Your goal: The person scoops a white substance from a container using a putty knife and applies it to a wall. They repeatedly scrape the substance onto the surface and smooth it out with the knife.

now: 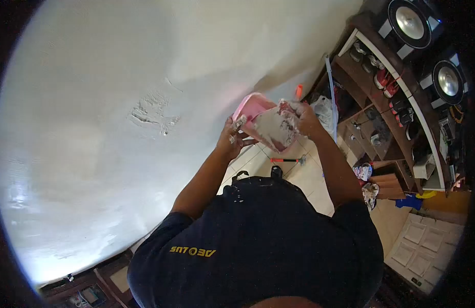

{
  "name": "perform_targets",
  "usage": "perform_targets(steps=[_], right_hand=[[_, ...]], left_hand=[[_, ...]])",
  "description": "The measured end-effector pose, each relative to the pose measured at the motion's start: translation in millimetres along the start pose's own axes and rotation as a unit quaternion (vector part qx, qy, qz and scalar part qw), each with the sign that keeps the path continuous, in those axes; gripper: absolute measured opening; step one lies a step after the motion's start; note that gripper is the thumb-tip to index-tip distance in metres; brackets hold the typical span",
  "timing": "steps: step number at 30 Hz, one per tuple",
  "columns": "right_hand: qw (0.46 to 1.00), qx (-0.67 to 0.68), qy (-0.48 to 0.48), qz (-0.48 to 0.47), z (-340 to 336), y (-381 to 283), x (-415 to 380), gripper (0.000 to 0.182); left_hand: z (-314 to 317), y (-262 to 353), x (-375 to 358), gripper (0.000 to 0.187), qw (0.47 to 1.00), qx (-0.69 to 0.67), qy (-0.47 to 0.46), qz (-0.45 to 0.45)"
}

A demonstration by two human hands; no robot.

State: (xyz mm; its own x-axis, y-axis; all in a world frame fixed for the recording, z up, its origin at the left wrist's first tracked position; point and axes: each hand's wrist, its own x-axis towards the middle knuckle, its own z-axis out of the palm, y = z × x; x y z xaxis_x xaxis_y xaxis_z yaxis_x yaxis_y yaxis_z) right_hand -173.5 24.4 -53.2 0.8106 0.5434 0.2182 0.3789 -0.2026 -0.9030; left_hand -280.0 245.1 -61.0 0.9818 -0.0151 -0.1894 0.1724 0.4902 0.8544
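My left hand [230, 137], dotted with white paste, supports the near-left side of a pink plastic tub [251, 106], its fingers curled under the edge. Thick white paste [274, 127] fills much of the tilted tub. At the tub's right side my right hand [302, 119], also smeared with paste, is closed around a scraper whose orange handle end [299, 91] sticks out beyond the fingers. The scraper's blade is hidden by the hand and paste. To the left, a rough patch of fresh paste [154, 114] clings to the pale wall [93, 169].
A tool with an orange and black handle [285, 160] lies on the tiled floor [319, 191] below my hands. On the right stands a wooden shelf unit [356, 77] with shoes, with speakers [409, 21] above. A white plastic bag [324, 112] hangs by the shelves.
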Motion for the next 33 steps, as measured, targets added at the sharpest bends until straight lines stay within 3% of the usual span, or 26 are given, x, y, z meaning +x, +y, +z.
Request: perform_targets(steps=[1, 3, 5, 8, 9, 11, 12, 13, 15, 16, 19, 20, 22, 25, 29, 31, 32, 33], right_hand=[[1.000, 0.001, 0.000, -0.002, -6.9, -3.2, 0.8, 0.025], [0.984, 0.154, 0.027, 0.084, -20.4, -10.5, -0.3, 0.025], [0.968, 0.234, 0.068, 0.055, -25.6, -7.1, -5.1, 0.020], [0.861, 0.502, 0.039, 0.074, -38.0, -5.0, -21.3, 0.026], [0.862, 0.501, 0.036, 0.070, -33.1, -8.5, -24.2, 0.026], [0.750, 0.644, 0.148, 0.033, -22.5, -20.9, -26.9, 0.025], [0.737, 0.667, 0.104, -0.041, -27.6, 38.6, -14.6, 0.024], [0.736, 0.668, 0.100, -0.041, -29.6, 31.8, -6.9, 0.024], [0.764, 0.592, 0.243, -0.084, -28.7, -3.1, 10.0, 0.032], [0.768, 0.526, 0.325, -0.168, -27.6, -14.4, 25.6, 0.028], [0.850, 0.095, 0.414, -0.311, -33.9, -89.4, 54.4, 0.033], [0.847, -0.088, 0.403, -0.334, -37.8, -119.0, 51.5, 0.035], [0.766, -0.292, 0.390, -0.421, -37.2, -101.2, 81.8, 0.036], [0.767, -0.358, 0.345, -0.405, -7.8, -33.4, 120.2, 0.040], [0.837, -0.307, 0.299, -0.341, 21.4, 58.8, 96.1, 0.042], [0.918, -0.260, 0.226, -0.197, 16.2, 55.0, 58.0, 0.044], [0.916, -0.260, 0.229, -0.202, 11.0, 48.5, 59.8, 0.044], [0.877, -0.272, 0.319, -0.235, 7.6, 41.9, 60.0, 0.047]], left_hand=[[-2.4, -1.5, 1.7, 0.070, 1.000, 0.001, 0.000, 0.001], [-8.2, -6.4, 5.0, 0.070, 0.999, -0.039, -0.002, -0.011], [-14.0, -10.0, 3.9, 0.068, 0.998, -0.061, -0.001, -0.011], [-25.2, -20.8, 6.2, 0.051, 0.998, -0.053, -0.016, -0.004], [-29.7, -25.0, 3.8, 0.051, 0.998, -0.052, -0.016, 0.001], [-38.9, -32.0, -3.2, 0.052, 0.995, -0.093, -0.026, -0.015], [-46.7, -36.6, -3.6, 0.053, 0.990, -0.133, -0.026, -0.031], [-46.4, -35.1, -10.4, 0.053, 0.990, -0.133, -0.023, -0.028], [-42.8, -28.6, -25.1, 0.053, 0.995, -0.097, -0.010, -0.030], [-46.1, -26.1, -30.0, 0.058, 0.993, -0.102, -0.011, -0.050], [-40.9, -16.7, -46.3, 0.063, 0.996, -0.078, 0.022, -0.048], [-42.3, -16.8, -47.7, 0.066, 0.995, -0.091, 0.018, -0.041], [-39.0, -13.6, -51.6, 0.066, 0.995, -0.078, 0.042, -0.042], [-40.1, -14.6, -57.6, 0.065, 0.994, -0.079, 0.063, -0.051], [-47.1, -10.3, -64.9, 0.066, 0.996, -0.055, 0.049, -0.050], [-44.9, -5.1, -66.1, 0.069, 0.995, -0.059, 0.053, -0.059], [-51.2, -6.5, -64.9, 0.072, 0.995, -0.067, 0.032, -0.069], [-55.9, -9.7, -64.9, 0.070, 0.995, -0.069, 0.022, -0.067]])
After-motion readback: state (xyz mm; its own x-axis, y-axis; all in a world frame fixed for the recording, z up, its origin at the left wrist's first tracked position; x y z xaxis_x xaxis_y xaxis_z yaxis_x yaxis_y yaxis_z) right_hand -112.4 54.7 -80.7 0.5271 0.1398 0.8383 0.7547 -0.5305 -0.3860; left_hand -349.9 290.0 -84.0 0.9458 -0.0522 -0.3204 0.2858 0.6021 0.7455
